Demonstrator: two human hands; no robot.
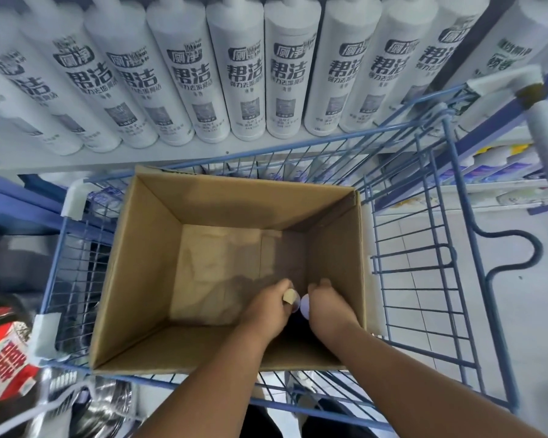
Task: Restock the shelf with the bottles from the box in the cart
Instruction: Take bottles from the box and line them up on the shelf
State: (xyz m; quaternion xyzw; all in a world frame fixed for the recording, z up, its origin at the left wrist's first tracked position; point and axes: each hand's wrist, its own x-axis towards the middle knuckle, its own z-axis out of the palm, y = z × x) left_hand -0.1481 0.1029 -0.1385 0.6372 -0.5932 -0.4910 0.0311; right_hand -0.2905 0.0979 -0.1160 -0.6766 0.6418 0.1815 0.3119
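A row of white bottles [293,67] with dark printed labels spans the top of the frame, standing side by side on a pale shelf [203,151] and touching one another. Below it, filling the centre and right of the frame, is a blue wire cart [424,248]. White tape wraps the cart's rim at the left.

Inside the cart sits an open brown cardboard box [140,263], occupying most of the basket's left and centre. Its floor is bare cardboard across the left and middle portions.

Both forearms enter from the bottom of the frame and reach into the box's lower-right corner. The left hand [268,306] is curled downward, fingers bent round something at the box floor; a tan bandage shows on one finger. The right hand [328,306] is likewise curled, just beside the left. Between the two hands a small white rounded surface, apparently a bottle top [306,306], is visible; what each hand grips is otherwise hidden, so the hold cannot be confirmed.

At lower left of the frame, outside the cart, lies a red-and-white labelled package [5,361].
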